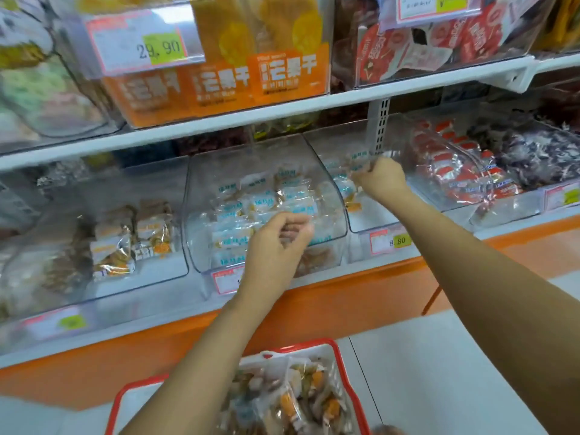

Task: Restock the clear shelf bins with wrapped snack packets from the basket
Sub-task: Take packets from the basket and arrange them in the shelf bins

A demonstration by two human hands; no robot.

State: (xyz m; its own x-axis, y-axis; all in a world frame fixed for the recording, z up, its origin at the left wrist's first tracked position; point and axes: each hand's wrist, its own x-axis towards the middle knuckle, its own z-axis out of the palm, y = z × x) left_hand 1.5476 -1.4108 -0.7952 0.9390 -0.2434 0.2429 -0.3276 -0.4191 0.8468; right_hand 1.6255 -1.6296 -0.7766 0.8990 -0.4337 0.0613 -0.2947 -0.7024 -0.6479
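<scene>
Blue-printed snack packets [266, 202] are piled in the middle clear bin [326, 215]. The right hand [379, 178] pinches a snack packet [357, 163] at the next bin [367, 215] along. The left hand [279, 243] is curled at the middle bin's front, and whether it holds anything cannot be told. Down below, the red-rimmed basket [301, 346] holds more.
</scene>
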